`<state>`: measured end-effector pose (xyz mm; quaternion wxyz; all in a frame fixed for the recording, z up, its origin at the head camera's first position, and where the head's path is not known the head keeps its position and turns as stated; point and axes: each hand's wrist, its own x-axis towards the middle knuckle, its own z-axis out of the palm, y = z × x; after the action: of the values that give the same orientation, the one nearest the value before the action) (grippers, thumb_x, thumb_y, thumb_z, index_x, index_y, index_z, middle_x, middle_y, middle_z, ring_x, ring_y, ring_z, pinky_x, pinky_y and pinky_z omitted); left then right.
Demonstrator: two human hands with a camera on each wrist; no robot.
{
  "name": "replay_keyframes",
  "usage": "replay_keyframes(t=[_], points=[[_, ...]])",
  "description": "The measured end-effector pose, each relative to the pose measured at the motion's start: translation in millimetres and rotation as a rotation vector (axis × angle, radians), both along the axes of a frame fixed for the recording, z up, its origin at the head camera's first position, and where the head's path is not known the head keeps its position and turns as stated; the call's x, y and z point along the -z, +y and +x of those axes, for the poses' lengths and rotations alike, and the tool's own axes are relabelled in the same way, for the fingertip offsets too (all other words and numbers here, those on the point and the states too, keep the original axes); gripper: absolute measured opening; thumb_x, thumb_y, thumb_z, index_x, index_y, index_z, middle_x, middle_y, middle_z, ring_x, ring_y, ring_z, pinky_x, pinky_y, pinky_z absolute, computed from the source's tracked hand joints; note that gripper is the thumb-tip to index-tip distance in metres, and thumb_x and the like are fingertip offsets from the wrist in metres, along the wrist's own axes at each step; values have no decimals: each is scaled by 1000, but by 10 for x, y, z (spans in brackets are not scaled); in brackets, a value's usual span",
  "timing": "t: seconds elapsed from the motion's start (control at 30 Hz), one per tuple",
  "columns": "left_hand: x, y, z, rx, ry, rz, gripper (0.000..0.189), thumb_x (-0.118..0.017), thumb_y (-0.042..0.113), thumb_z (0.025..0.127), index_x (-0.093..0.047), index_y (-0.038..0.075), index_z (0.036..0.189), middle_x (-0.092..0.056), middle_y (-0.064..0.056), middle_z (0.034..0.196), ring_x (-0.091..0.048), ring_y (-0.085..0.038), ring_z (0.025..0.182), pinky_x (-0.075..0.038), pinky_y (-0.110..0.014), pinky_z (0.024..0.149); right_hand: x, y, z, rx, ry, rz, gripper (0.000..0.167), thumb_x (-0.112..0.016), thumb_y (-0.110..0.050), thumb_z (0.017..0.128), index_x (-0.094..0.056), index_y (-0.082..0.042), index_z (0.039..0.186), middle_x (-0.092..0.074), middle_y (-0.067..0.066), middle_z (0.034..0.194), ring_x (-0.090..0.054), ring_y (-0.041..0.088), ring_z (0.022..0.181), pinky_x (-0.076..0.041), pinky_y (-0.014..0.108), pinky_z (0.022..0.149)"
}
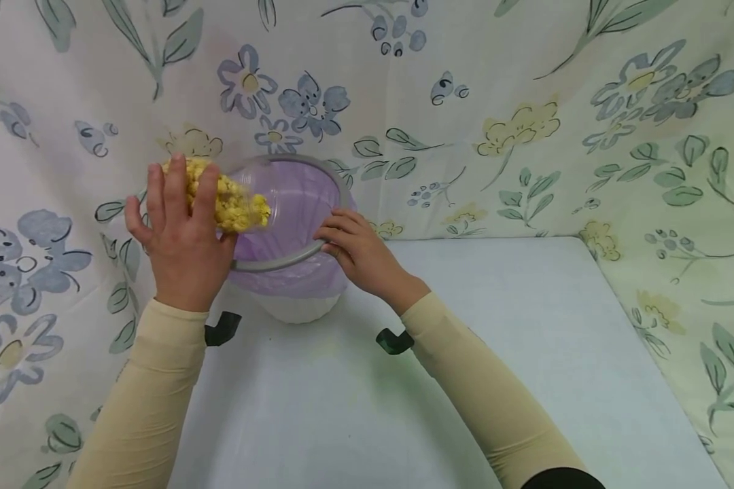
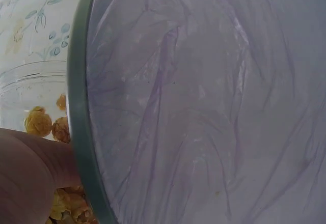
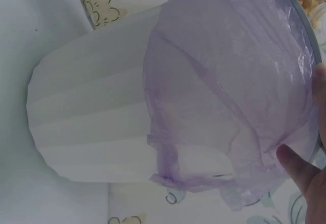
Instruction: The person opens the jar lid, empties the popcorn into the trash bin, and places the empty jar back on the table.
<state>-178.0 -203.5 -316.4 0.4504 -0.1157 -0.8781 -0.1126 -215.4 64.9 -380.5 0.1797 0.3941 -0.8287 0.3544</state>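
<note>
My left hand grips a clear jar of yellow popcorn-like pieces. Tilted on its side, the jar has its mouth end over the left rim of a waste bin. The bin is white and ribbed, lined with a thin purple bag folded over the outside under a grey ring. On the bin's right side, my right hand holds the ring, its thumb pressed against the bag. In the left wrist view, the thumb lies across the jar, beside the ring.
The bin stands at the back left of a white table, close to a flower-patterned cloth hanging behind. The cloth also runs along the left and right sides. Dark straps show at both wrists.
</note>
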Motion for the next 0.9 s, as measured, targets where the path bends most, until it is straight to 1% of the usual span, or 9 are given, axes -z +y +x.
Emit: replay_keyframes(t=[0.13, 0.23, 0.4, 0.5, 0.73, 0.9], points=[[17, 21, -36, -13, 36, -25, 59, -67, 14, 98, -45, 20, 153, -35, -14, 166, -22, -37, 157, -8, -67, 118, 5, 8, -2, 8, -15, -3, 23, -65, -15, 105, -73, -9, 126, -66, 7, 136, -42, 31, 148, -27, 36, 126], [36, 40, -51, -22, 79, -35, 52, -60, 14, 101, -46, 23, 151, -37, -14, 164, -23, -37, 155, -10, -67, 118, 9, 5, -11, 7, -20, 4, 23, -64, -16, 105, -73, -10, 126, -66, 7, 136, -41, 30, 149, -26, 36, 126], [46, 58, -64, -26, 127, -38, 46, -54, 16, 104, -48, 25, 149, -38, -13, 162, -24, -38, 154, -11, -67, 117, 8, -2, -21, -5, -17, 1, 23, -64, -16, 105, -73, -9, 126, -66, 8, 135, -42, 31, 148, -27, 37, 126], [47, 58, -77, -33, 136, -40, 47, -53, 16, 104, -49, 26, 149, -38, -12, 162, -23, -39, 153, -11, -67, 118, 7, -6, -31, -9, -22, 6, 23, -64, -16, 105, -72, -10, 126, -65, 7, 136, -42, 30, 148, -27, 38, 126], [54, 45, -97, -41, 116, -80, 50, -53, 16, 104, -46, 30, 152, -34, -14, 162, -20, -40, 153, -10, -68, 119, 5, -8, -39, -3, -27, 18, 23, -64, -17, 106, -72, -11, 126, -65, 6, 136, -41, 28, 149, -26, 37, 127], [56, 59, -107, -41, 127, -98, 50, -53, 15, 104, -46, 31, 151, -31, -16, 162, -20, -40, 153, -10, -69, 118, 21, 4, -51, 9, -24, 31, 23, -64, -18, 106, -72, -11, 127, -65, 6, 136, -41, 28, 149, -27, 36, 126]])
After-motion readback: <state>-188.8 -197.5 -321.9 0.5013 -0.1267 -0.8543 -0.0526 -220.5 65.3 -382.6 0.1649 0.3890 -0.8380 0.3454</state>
